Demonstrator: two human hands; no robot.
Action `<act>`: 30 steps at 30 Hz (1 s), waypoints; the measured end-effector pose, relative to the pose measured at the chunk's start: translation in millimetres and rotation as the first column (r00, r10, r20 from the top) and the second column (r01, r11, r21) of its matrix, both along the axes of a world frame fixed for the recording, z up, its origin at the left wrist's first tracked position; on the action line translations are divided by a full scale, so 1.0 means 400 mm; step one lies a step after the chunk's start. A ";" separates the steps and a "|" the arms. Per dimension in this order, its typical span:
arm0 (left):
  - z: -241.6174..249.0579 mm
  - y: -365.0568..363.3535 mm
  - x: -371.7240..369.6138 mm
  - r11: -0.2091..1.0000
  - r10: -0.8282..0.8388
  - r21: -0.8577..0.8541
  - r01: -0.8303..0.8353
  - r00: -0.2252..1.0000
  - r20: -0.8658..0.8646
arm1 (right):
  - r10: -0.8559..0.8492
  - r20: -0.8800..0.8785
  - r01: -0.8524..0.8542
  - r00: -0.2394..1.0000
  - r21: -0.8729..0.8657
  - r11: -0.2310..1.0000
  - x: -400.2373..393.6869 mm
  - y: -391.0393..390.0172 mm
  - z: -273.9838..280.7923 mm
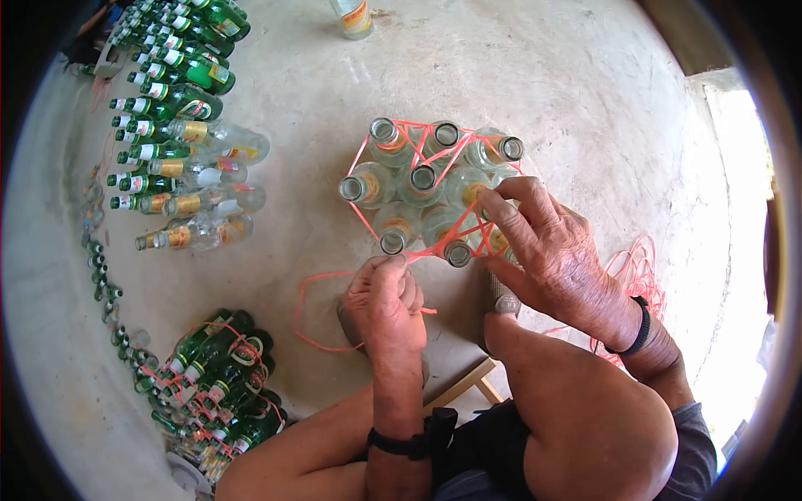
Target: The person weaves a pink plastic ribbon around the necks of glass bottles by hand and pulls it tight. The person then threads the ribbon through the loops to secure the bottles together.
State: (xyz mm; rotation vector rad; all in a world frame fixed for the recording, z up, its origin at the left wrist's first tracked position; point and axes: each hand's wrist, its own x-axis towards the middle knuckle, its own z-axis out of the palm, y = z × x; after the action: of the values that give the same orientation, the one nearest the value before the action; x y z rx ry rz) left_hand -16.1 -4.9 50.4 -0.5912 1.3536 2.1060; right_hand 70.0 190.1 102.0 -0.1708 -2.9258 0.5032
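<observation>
Several clear glass bottles (423, 194) stand upright in a tight cluster on the floor. Pink plastic string (361, 221) runs around their necks and crosses between them. At the near side of the cluster, my left hand (384, 299) is closed in a fist on the string, and a short end of it sticks out beside the fingers. My right hand (547, 246) reaches over the right side, its curved fingers and thumb around a bottle neck among the crossing strands. My palm and fingers partly hide the bottles there.
Green and clear bottles (196, 100) lie in rows on the left. A strung bundle of green bottles (221, 359) is at lower left. Loose pink string (639, 275) piles up at right. One bottle (354, 21) stands at the far side; a wooden stool (468, 384) is below me.
</observation>
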 end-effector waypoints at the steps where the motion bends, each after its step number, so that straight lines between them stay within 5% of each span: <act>1: -0.001 -0.005 0.001 0.999 0.012 0.037 -0.012 1.000 0.012 | 0.002 0.000 -0.002 1.000 -0.010 1.000 0.001 0.002 0.002; 14: 0.030 -0.024 0.008 0.998 0.008 0.057 -0.007 1.000 -0.017 | 0.042 0.031 -0.042 0.999 -0.006 0.999 0.000 0.027 0.004; 20: 0.099 -0.022 -0.012 0.930 -0.269 -0.318 0.187 0.934 -0.236 | 0.060 -0.043 -0.059 0.997 0.030 0.998 0.002 0.023 -0.011; 30: 0.148 -0.023 -0.087 0.790 -0.564 -0.479 0.382 0.760 -0.323 | 0.076 -0.095 -0.070 0.993 0.061 0.996 0.003 0.020 -0.024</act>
State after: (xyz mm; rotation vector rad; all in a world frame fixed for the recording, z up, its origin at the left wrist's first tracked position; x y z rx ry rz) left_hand -50.7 -14.1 109.7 0.1450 1.9621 1.5939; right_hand 71.2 198.0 92.6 -0.0310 -2.8554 0.4243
